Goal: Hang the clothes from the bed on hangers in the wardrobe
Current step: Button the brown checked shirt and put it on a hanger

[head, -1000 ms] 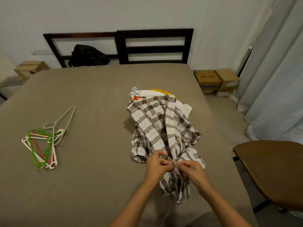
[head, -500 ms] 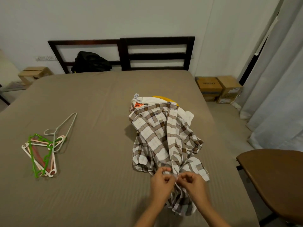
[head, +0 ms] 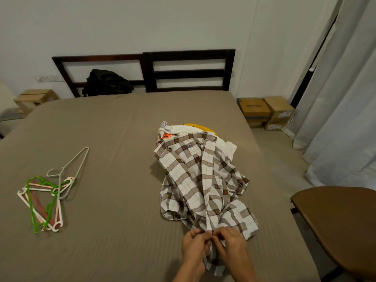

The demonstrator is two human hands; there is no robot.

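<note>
Barely started tbh: both hands, left hand (head: pixel 194 244) and right hand (head: pixel 231 242), fingers pinched on the plaid shirt (head: pixel 200 184) hem lower center; hangers (head: pixel 43 197) untouched at left.

Bed cover (head: pixel 114 139): taupe cloth, matt, finely ribbed in lengthwise lines; checked shirt (head: pixel 201 184) at centre: thin woven cloth, brown and cream, matt, heavily creased; cream garment (head: pixel 179 129) beneath it at 12 o'clock: soft matt cloth with a sewn label; hangers (head: pixel 44 200) at 9 o'clock: smooth plastic by the look, green, white and pink, slight sheen; pale thin hanger (head: pixel 75 165) atop them: material cannot be told; headboard (head: pixel 189 70) at 12 o'clock: dark wood, smooth, low gloss; black bag (head: pixel 105 82): matt fabric; boxes (head: pixel 264 112) at 2 o'clock: brown cardboard, matt, paper labels; curtains (head: pixel 345 98): pale cloth, soft folds; chair seat (head: pixel 341 218) at 4 o'clock: brown, smooth, satin finish.
</note>
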